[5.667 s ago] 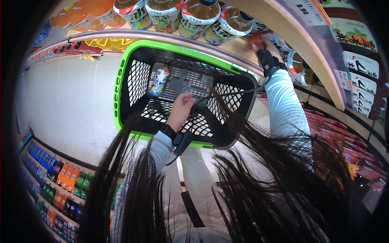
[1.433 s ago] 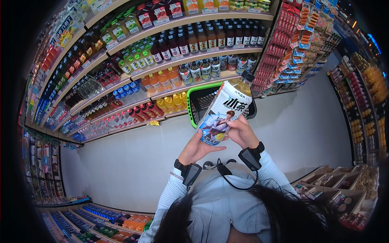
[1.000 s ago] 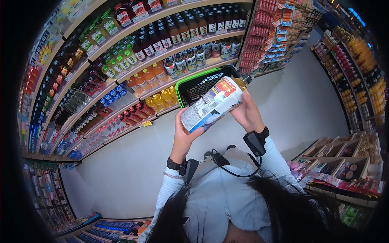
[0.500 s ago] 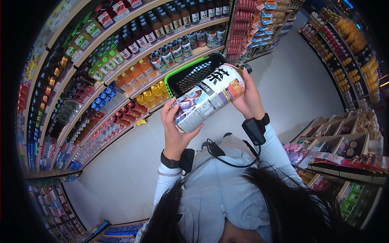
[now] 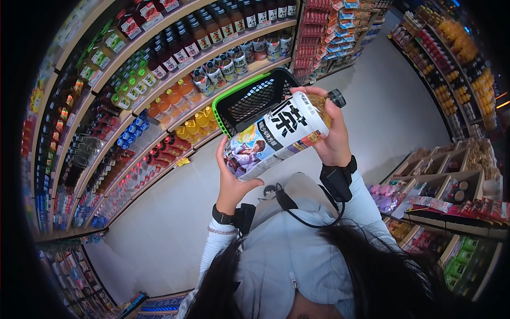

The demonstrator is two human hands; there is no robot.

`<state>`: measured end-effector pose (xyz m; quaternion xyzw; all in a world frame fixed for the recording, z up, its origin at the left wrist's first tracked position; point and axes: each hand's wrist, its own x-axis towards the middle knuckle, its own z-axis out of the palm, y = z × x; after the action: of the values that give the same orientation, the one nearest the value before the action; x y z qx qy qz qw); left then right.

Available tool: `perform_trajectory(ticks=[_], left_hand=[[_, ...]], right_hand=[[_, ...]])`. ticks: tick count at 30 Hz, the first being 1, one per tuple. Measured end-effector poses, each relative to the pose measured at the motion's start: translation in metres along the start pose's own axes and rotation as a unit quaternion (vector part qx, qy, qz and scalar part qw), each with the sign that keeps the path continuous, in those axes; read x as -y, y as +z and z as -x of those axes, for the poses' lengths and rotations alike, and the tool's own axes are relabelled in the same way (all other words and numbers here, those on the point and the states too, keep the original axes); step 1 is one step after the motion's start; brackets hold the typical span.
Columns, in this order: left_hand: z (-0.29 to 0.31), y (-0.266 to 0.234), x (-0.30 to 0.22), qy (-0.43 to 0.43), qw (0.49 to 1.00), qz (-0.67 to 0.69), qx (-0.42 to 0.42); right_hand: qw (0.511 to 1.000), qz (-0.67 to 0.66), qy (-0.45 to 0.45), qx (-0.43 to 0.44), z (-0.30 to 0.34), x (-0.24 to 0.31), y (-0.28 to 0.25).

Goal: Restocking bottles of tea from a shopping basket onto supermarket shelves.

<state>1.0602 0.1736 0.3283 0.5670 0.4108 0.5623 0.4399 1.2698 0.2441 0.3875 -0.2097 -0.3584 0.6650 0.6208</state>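
Observation:
A large tea bottle (image 5: 276, 135) with a white wrap-around label and a dark cap lies tilted in front of me, its cap end up to the right. My right hand (image 5: 332, 133) is wrapped round the neck end, thumb along the shoulder. At the base, my left hand (image 5: 234, 181) supports the bottle with the fingers along its far side and the thumb stretched out on the near side. Just beyond the bottle stands a black shopping basket (image 5: 226, 109) with a bright green rim; the bottle hides part of its inside.
A long curved drinks shelf (image 5: 212, 53) with rows of bottles runs along the left and far side. Hanging packets (image 5: 313, 42) fill a rack at the far end. On the right is a display with wooden bins (image 5: 430, 181). Grey floor (image 5: 159, 223) lies between them.
The bottle has turned in my hands, so the large characters and the picture now face up more fully. Its cap end has shifted a little to the right.

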Motion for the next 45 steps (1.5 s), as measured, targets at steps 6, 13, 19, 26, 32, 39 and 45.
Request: perform_trajectory(ticks=[6, 13, 19, 26, 32, 39, 45], left_hand=[[0.001, 0.003, 0.015, -0.163, 0.922, 0.348, 0.054], [-0.032, 0.028, 0.024, -0.170, 0.927, 0.331, 0.052], [-0.074, 0.074, 0.054, -0.159, 0.954, 0.254, -0.004], [-0.153, 0.136, 0.072, -0.112, 0.992, 0.051, -0.028], [-0.209, 0.173, 0.090, 0.001, 0.976, -0.216, 0.032], [-0.235, 0.195, 0.107, -0.067, 0.963, -0.256, 0.049], [-0.246, 0.182, 0.136, -0.164, 0.953, -0.234, 0.101]], right_hand=[[0.997, 0.020, -0.039, 0.066, -0.006, -0.002, -0.011], [0.996, 0.022, -0.030, 0.078, -0.035, 0.010, -0.042], [0.999, 0.019, 0.042, 0.023, -0.076, 0.035, -0.091], [0.978, -0.010, 0.180, -0.102, -0.134, 0.051, -0.193], [0.928, -0.105, 0.334, -0.131, -0.182, 0.060, -0.259], [0.894, -0.061, 0.434, -0.092, -0.209, 0.048, -0.308], [0.875, -0.013, 0.459, -0.156, -0.223, 0.022, -0.319]])
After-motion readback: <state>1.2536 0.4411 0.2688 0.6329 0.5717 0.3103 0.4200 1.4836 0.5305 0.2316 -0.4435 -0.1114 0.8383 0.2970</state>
